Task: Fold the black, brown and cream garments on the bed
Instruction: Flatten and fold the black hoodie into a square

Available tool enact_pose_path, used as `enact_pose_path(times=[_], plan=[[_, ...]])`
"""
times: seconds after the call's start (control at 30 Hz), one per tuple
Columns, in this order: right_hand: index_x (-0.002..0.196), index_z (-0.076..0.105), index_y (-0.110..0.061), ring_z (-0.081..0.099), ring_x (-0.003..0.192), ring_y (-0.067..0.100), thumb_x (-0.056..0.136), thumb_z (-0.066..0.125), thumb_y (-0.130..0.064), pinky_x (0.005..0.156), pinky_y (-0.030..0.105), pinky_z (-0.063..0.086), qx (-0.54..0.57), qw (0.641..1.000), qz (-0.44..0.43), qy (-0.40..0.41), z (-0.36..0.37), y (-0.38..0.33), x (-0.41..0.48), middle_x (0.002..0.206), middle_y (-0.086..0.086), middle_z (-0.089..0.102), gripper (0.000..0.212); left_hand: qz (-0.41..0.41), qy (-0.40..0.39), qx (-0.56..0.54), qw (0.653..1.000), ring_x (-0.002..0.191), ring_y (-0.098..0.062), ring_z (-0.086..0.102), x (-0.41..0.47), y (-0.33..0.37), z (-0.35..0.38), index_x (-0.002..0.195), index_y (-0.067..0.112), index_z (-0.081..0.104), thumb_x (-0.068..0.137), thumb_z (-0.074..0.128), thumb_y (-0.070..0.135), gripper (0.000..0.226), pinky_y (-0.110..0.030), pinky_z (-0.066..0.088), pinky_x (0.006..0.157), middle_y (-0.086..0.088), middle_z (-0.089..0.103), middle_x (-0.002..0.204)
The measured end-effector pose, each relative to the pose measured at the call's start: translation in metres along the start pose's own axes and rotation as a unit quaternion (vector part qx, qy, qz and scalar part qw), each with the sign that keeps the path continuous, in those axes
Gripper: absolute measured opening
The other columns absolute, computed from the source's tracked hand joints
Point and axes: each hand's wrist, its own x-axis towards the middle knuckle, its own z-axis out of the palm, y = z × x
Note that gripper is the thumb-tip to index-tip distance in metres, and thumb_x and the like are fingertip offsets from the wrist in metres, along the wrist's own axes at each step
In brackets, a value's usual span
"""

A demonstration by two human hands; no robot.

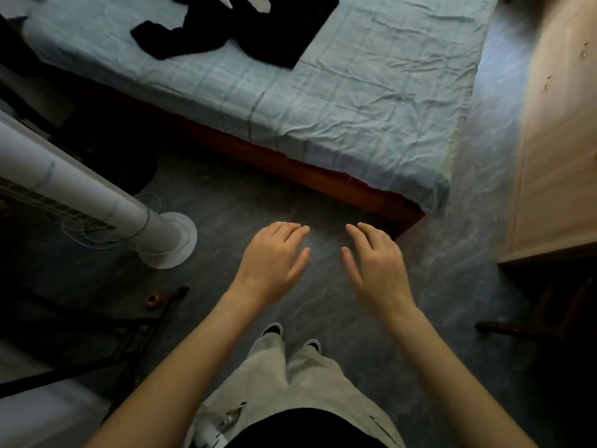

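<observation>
Wrinkled blue bed [355,101], flat black garment [258,27], 2 empty spread hands

I see a black garment [245,24] of matt, slightly fuzzy cloth lying near the far edge of the bed [355,101], with white patches on it. The bed's sheet is thin, pale blue woven cloth, heavily creased, matt. Below it the bed frame [290,166] looks like reddish-brown wood with a dull sheen. The cabinet [559,140] is pale wood grain, smooth. The fan column [97,195] looks like smooth white plastic. The floor [226,202] is grey, mottled, faintly glossy.
</observation>
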Motion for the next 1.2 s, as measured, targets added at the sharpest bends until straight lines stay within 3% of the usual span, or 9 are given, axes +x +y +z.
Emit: enact_pose_path(times=[0.17, 0.43, 0.9, 1.2], plan=[[0.135, 0.058, -0.005, 0.054, 0.124, 0.033, 0.098, 0.057, -0.027, 0.101, 0.045, 0.044, 0.007, 0.998, -0.046, 0.042, -0.015, -0.012, 0.054, 0.134, 0.018, 0.058, 0.043, -0.015, 0.054, 0.010, 0.998, 0.118, -0.025, 0.057, 0.037, -0.015, -0.028, 0.130, 0.007, 0.059, 0.096, 0.045, 0.031, 0.044, -0.038, 0.045, 0.098, -0.011, 0.064, 0.125], [0.135, 0.056, -0.004, 0.053, 0.123, 0.034, 0.098, 0.047, -0.031, 0.101, 0.047, 0.044, 0.009, 0.989, -0.099, 0.110, -0.043, -0.063, 0.178, 0.132, 0.018, 0.058, 0.046, 0.006, 0.165, 0.013, 0.986, 0.114, -0.027, 0.057, 0.119, -0.073, -0.096, 0.129, 0.006, 0.061, 0.095, 0.044, 0.031, 0.046, -0.041, 0.046, 0.097, -0.011, 0.064, 0.122], [0.136, 0.056, -0.007, 0.053, 0.123, 0.031, 0.100, 0.047, -0.033, 0.100, 0.045, 0.045, 0.013, 0.992, -0.110, 0.061, 0.039, -0.192, 0.389, 0.132, 0.014, 0.059, 0.045, -0.044, 0.132, 0.022, 0.990, 0.120, -0.027, 0.056, 0.212, -0.296, -0.177, 0.133, 0.007, 0.058, 0.096, 0.044, 0.033, 0.048, -0.041, 0.043, 0.102, -0.011, 0.062, 0.128], [0.135, 0.057, -0.006, 0.054, 0.121, 0.030, 0.099, 0.042, -0.036, 0.100, 0.044, 0.046, 0.020, 0.993, -0.108, 0.037, 0.056, -0.212, 0.535, 0.131, 0.014, 0.060, 0.049, -0.077, 0.127, -0.008, 0.989, 0.116, -0.022, 0.057, 0.311, -0.391, -0.195, 0.131, 0.007, 0.060, 0.095, 0.040, 0.035, 0.049, -0.039, 0.046, 0.098, -0.006, 0.064, 0.124]])
